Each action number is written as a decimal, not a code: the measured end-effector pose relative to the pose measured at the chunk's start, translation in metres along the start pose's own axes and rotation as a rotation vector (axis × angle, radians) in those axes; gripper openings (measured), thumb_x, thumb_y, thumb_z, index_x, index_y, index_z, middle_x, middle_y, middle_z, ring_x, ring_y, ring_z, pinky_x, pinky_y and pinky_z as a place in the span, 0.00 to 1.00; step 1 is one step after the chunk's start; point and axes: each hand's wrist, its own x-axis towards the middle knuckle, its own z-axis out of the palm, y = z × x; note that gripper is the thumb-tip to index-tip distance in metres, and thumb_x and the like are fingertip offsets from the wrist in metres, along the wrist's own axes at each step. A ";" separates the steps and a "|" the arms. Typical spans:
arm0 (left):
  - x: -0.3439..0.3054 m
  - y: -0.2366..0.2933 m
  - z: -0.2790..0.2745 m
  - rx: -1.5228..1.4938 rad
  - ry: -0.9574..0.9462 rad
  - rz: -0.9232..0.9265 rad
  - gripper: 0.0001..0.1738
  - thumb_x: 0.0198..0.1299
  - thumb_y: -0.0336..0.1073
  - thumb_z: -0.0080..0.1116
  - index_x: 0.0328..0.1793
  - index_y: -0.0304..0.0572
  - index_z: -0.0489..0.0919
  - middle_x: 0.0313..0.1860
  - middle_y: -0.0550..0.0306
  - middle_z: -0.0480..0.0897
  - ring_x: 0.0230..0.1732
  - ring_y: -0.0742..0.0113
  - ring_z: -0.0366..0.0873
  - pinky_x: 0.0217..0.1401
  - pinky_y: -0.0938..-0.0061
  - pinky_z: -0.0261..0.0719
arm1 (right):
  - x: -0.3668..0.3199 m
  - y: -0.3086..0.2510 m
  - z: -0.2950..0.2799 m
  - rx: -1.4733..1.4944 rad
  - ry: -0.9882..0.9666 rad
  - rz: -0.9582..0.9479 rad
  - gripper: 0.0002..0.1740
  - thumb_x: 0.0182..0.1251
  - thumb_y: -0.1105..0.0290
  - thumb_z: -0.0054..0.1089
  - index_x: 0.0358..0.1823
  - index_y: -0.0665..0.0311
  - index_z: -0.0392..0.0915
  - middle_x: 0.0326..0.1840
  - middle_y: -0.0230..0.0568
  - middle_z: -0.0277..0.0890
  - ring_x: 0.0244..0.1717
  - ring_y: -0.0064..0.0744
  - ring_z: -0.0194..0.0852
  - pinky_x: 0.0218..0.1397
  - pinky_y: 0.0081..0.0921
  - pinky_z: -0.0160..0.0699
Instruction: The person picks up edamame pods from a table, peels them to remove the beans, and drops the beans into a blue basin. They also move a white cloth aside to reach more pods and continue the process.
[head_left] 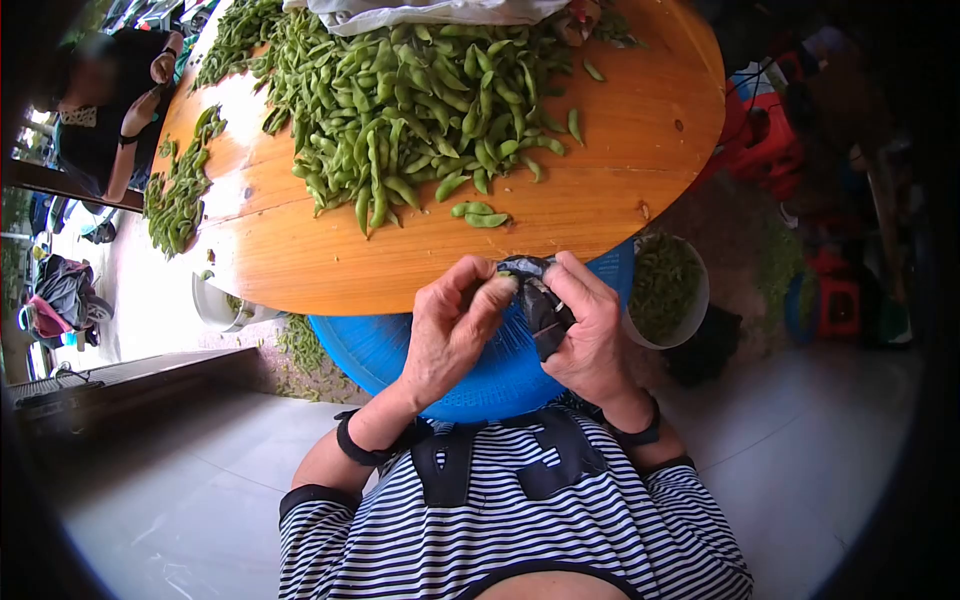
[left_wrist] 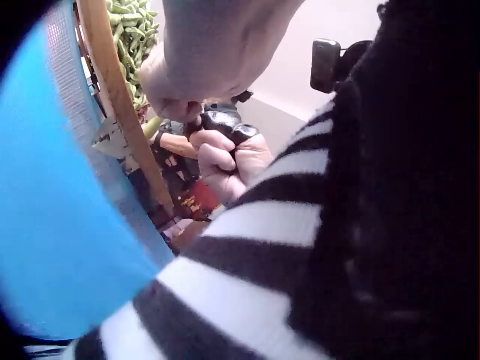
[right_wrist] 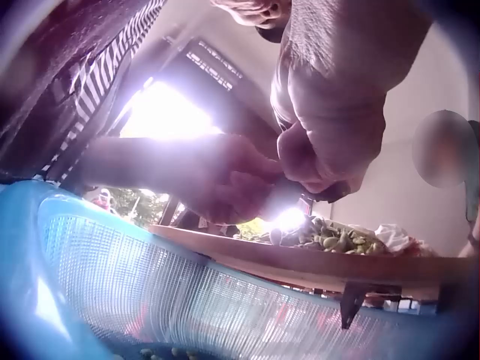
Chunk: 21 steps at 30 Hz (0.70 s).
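Note:
Both hands meet above the blue basket (head_left: 390,365) at the table's near edge. The left hand (head_left: 450,330) pinches a small green pod (head_left: 507,276) between thumb and finger, touching a black object. The right hand (head_left: 590,345) grips that black object (head_left: 545,315); its exact kind is unclear. In the left wrist view, shiny black parts (left_wrist: 221,120) show at the curled fingers of the right hand (left_wrist: 229,165), below the left hand (left_wrist: 225,52). The right wrist view has the right hand (right_wrist: 330,120) close up, and the left hand (right_wrist: 232,180) facing it, its fingertips washed out by glare.
A large heap of green pods (head_left: 400,110) lies on the wooden table (head_left: 620,150), with smaller piles at the left and a pale cloth (head_left: 430,12) behind. White buckets (head_left: 700,300) (head_left: 212,305) stand either side of the basket. Another person (head_left: 100,120) is at the left.

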 end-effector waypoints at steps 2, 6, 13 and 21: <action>0.000 -0.001 0.001 0.220 0.069 0.093 0.11 0.71 0.35 0.54 0.36 0.36 0.77 0.24 0.68 0.73 0.21 0.84 0.65 0.22 0.85 0.62 | -0.001 0.000 0.000 -0.044 0.040 -0.038 0.12 0.48 0.81 0.59 0.36 0.72 0.71 0.28 0.46 0.62 0.28 0.47 0.67 0.31 0.31 0.67; 0.002 0.009 -0.007 0.079 -0.006 -0.057 0.12 0.72 0.36 0.51 0.37 0.35 0.78 0.25 0.64 0.76 0.21 0.81 0.68 0.23 0.84 0.66 | -0.004 0.011 0.000 0.079 -0.037 0.105 0.13 0.46 0.80 0.59 0.35 0.72 0.70 0.28 0.47 0.63 0.29 0.48 0.68 0.32 0.31 0.68; 0.001 0.001 -0.014 -0.332 -0.096 -0.185 0.09 0.69 0.33 0.52 0.44 0.34 0.79 0.30 0.60 0.80 0.30 0.74 0.76 0.34 0.80 0.73 | -0.015 0.000 0.015 -0.240 0.078 -0.148 0.18 0.44 0.84 0.63 0.41 0.72 0.73 0.33 0.48 0.61 0.29 0.47 0.68 0.32 0.35 0.73; 0.002 -0.012 -0.001 -0.579 -0.057 -0.186 0.11 0.65 0.28 0.48 0.47 0.33 0.79 0.34 0.61 0.79 0.30 0.74 0.74 0.34 0.80 0.72 | -0.015 0.005 0.017 -0.247 0.089 -0.191 0.20 0.46 0.85 0.62 0.45 0.75 0.73 0.35 0.51 0.61 0.31 0.49 0.69 0.31 0.35 0.74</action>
